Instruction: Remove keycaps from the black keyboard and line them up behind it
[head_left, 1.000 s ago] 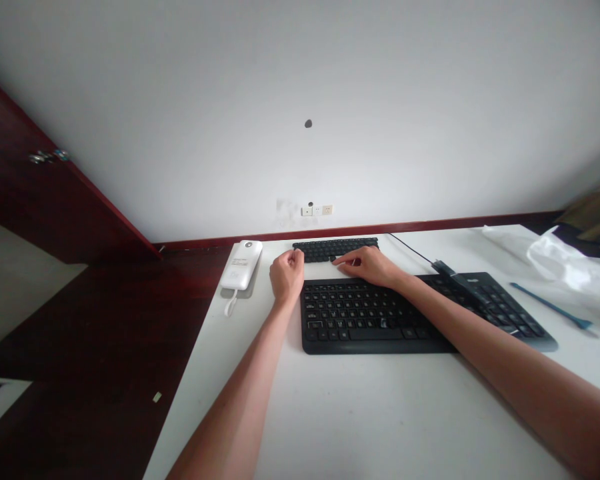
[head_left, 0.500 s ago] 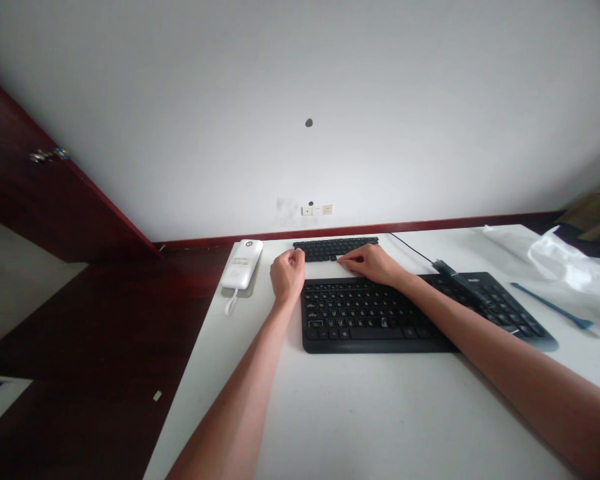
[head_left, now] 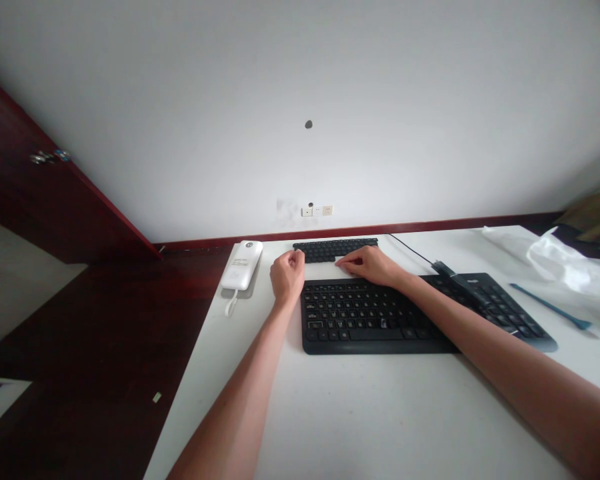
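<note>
Shift: the right hand (head_left: 369, 265) is edging its fingertips slightly toward nine o'clock compared with half a second ago — the left hand (head_left: 287, 276) is staying put.
Key block: a block of small dark keys (head_left: 323, 250) is lying along the far edge of the white table (head_left: 325, 413), at twelve o'clock from the larger black keyboard (head_left: 360, 317).
Block's lie: its long axis is running from nine to three; it is lying toward two o'clock from the left hand and ten from the right.
Nearer hand: neither is clearly nearer — the left is sitting at the block's nine-o'clock end, the right at its six-o'clock edge, beside a pale gap.
Left fingers: they are curling into a loose fist; I cannot tell whether they are holding anything.
Right fingers: they are bunching together; whether they are gripping or pressing a key, I cannot tell.
Plastic: translucent plastic (head_left: 563, 261) is lying crumpled at three o'clock; whether it is containing anything, I cannot tell.
White device: it (head_left: 243, 268) is lying at nine o'clock, its strap pointing toward six.
</note>
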Demonstrator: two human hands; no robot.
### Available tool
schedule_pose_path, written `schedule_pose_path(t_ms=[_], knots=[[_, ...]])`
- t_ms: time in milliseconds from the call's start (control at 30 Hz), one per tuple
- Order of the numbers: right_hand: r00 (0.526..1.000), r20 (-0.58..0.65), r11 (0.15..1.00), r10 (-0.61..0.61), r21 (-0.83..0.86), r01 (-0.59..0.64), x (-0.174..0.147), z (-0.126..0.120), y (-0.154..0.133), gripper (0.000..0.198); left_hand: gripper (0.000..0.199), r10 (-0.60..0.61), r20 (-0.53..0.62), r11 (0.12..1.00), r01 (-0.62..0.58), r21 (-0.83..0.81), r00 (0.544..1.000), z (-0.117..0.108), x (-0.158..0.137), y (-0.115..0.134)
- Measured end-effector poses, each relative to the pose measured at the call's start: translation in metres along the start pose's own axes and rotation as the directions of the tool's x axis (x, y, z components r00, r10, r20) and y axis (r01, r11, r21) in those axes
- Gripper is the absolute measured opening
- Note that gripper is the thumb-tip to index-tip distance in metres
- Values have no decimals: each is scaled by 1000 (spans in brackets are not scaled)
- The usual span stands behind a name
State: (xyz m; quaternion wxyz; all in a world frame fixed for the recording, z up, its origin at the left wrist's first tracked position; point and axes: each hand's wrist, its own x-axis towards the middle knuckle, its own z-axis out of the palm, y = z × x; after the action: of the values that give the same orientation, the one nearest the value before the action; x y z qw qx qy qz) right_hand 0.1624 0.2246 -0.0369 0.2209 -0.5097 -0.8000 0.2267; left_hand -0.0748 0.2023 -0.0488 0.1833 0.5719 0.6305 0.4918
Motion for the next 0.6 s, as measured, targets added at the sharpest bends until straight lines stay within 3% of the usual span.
schedule_pose_path(t_ms=[600], knots=[[998,45,999,-49,23,48,-1,-2,-4,33,44,-6,5,1000,6,13,1000,2,0,-1]])
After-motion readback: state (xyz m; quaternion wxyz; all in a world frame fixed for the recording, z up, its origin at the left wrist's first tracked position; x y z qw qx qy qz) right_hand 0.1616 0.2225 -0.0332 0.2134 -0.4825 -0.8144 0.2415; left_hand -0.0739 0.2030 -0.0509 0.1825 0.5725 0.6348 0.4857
